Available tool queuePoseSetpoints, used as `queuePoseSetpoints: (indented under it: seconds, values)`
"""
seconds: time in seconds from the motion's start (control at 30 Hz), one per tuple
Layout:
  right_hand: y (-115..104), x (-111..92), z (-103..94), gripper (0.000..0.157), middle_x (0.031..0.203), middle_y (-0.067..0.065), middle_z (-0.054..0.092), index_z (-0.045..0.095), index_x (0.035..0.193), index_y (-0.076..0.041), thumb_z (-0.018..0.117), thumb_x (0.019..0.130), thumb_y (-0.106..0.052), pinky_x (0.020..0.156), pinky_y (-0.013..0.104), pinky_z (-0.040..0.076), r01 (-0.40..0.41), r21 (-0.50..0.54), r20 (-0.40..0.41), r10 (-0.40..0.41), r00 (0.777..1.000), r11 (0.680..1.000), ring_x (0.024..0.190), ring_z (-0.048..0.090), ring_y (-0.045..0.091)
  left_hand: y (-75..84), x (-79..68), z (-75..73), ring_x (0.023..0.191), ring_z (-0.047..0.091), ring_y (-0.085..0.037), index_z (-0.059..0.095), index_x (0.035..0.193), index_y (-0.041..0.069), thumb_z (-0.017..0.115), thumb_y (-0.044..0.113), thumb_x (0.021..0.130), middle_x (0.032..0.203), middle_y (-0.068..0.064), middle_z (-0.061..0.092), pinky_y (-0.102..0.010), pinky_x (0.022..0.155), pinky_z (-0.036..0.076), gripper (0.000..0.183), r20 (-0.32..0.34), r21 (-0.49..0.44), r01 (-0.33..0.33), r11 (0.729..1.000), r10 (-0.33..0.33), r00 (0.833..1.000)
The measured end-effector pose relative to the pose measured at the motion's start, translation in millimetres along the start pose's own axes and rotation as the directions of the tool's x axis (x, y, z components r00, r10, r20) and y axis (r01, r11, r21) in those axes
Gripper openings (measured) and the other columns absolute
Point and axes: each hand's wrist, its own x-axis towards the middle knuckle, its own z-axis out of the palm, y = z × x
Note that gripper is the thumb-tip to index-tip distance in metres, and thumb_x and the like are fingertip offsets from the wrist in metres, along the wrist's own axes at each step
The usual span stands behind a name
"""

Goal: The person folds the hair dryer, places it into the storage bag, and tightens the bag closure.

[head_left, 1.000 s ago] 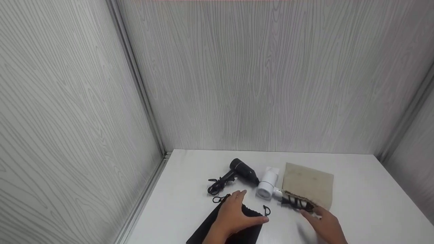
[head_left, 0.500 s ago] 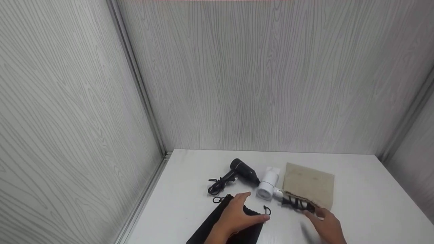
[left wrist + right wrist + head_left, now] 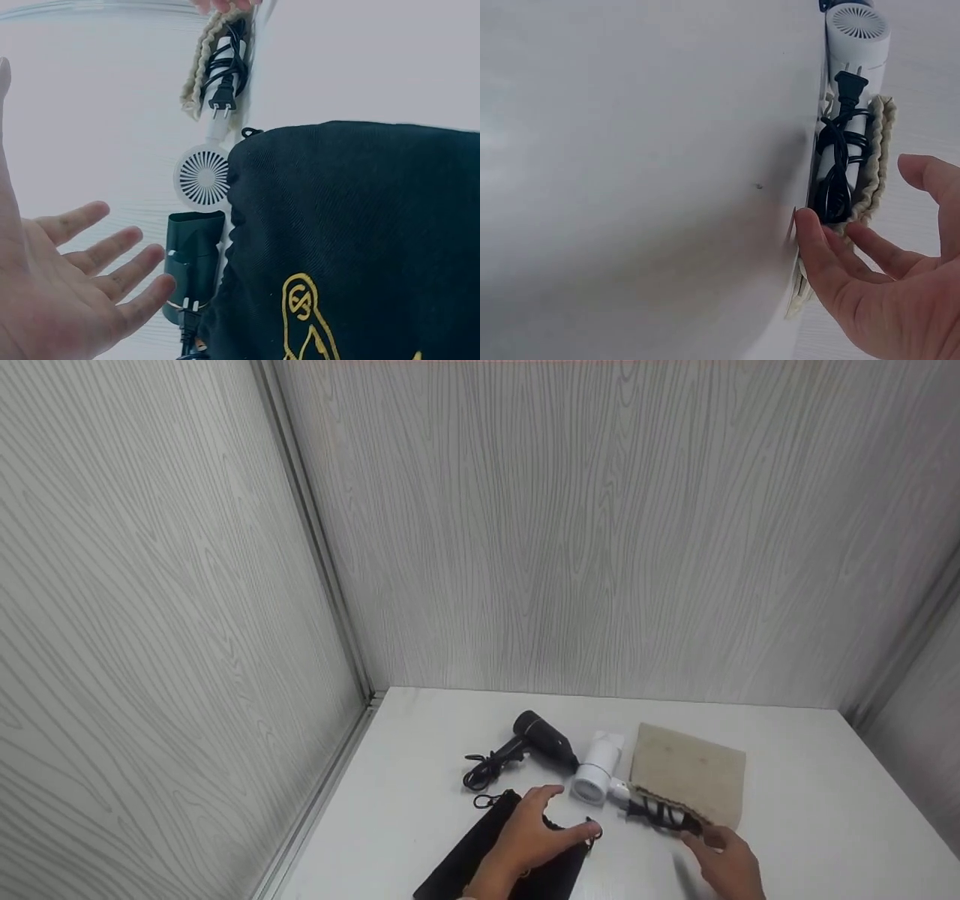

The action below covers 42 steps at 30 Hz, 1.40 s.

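Observation:
My left hand [image 3: 525,831] is above a black drawstring bag [image 3: 360,210] with yellow lettering, thumb and fingers spread and nothing between them. Beside the mouth of a beige drawstring bag [image 3: 686,769] is my right hand [image 3: 726,864]. Its fingertips touch or nearly touch the bag's gathered edge and the handle end of a white hair dryer [image 3: 859,45]; the contact is partly hidden. One digit stands apart in the right wrist view. A black cord [image 3: 844,157] with a plug wraps the white dryer's handle, which lies along the bag's mouth.
A black hair dryer [image 3: 546,741] with its cord bundled lies left of the white one, almost touching it. Everything lies on a white table [image 3: 810,795]. Wood-grain panels [image 3: 585,525] stand behind and at both sides.
The left hand has shifted slightly right over the black bag. The right hand has moved slightly right and down along the beige bag's mouth. The head view has turned a little.

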Motion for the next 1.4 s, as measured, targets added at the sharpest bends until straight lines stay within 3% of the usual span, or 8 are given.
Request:
queuePoseSetpoints:
  seconds: [0.2,0.4,0.5,0.8,1.03,1.23,1.4]
  values:
    - [1.0,0.5,-1.3,0.084,0.139,0.039,0.055,0.048,0.143,0.014,0.069,0.097,-0.054,0.077,0.039,0.064,-0.001,0.079,-0.027,0.004,1.000,0.997,0.095,0.074,0.029,-2.5,4.7,6.5,0.141,0.055,-0.030,0.060,0.146,0.017,0.079,0.075,0.079,0.152,-0.007,0.057,-0.054,0.116,0.046,0.090,-0.002,-0.026,-0.002,1.000,0.002,1.000]
    - [1.5,2.3,0.3,0.085,0.132,0.036,0.060,0.045,0.145,0.015,0.070,0.098,-0.051,0.079,0.040,0.065,-0.013,0.178,-0.019,0.017,1.000,0.984,0.097,0.073,0.028,-6.2,14.7,14.1,0.126,0.061,-0.029,0.062,0.140,0.014,0.074,0.062,0.092,0.143,-0.011,0.061,-0.053,0.104,0.052,0.069,-0.023,-0.140,0.012,0.990,-0.015,1.000]
    - [0.8,2.8,2.0,0.085,0.132,0.035,0.060,0.043,0.146,0.015,0.070,0.098,-0.050,0.079,0.039,0.065,-0.027,0.191,-0.023,0.032,0.999,0.981,0.098,0.072,0.029,-8.6,19.1,16.4,0.128,0.061,-0.033,0.062,0.140,0.014,0.071,0.061,0.095,0.142,-0.010,0.062,-0.055,0.105,0.052,0.066,-0.031,-0.158,0.033,0.987,-0.038,0.999]
    - [-1.7,4.0,8.1,0.085,0.145,0.039,0.049,0.038,0.150,0.014,0.069,0.099,-0.046,0.085,0.040,0.065,-0.064,0.288,0.003,0.066,0.998,0.955,0.112,0.069,0.039,-8.6,26.0,20.4,0.129,0.061,-0.040,0.059,0.142,0.009,0.070,0.059,0.097,0.140,-0.015,0.063,-0.057,0.105,0.053,0.069,-0.035,-0.162,0.040,0.986,-0.046,0.998]
    - [-0.5,5.9,11.8,0.086,0.150,0.039,0.045,0.036,0.152,0.013,0.070,0.099,-0.045,0.085,0.040,0.064,-0.083,0.348,0.013,0.084,0.996,0.934,0.109,0.070,0.035,-3.3,30.9,29.7,0.125,0.063,-0.041,0.056,0.142,0.007,0.074,0.052,0.096,0.134,-0.018,0.065,-0.055,0.101,0.055,0.067,-0.074,-0.194,0.043,0.980,-0.058,0.996]
    - [-0.6,7.1,15.8,0.092,0.154,0.039,0.040,0.028,0.157,0.014,0.070,0.099,-0.044,0.087,0.040,0.064,-0.096,0.371,0.039,0.087,0.995,0.924,0.109,0.070,0.031,-0.3,34.7,37.4,0.116,0.065,-0.038,0.057,0.139,0.002,0.074,0.040,0.097,0.130,-0.023,0.066,-0.051,0.096,0.057,0.059,-0.109,-0.217,0.027,0.976,-0.052,0.993]
    - [-0.1,6.1,17.7,0.091,0.158,0.038,0.034,0.023,0.159,0.013,0.067,0.102,-0.042,0.086,0.040,0.063,-0.106,0.429,0.051,0.093,0.994,0.897,0.110,0.069,0.031,3.1,36.7,44.5,0.113,0.064,-0.035,0.058,0.135,0.001,0.077,0.034,0.096,0.129,-0.022,0.065,-0.044,0.092,0.056,0.054,-0.142,-0.244,0.019,0.970,-0.055,0.988]
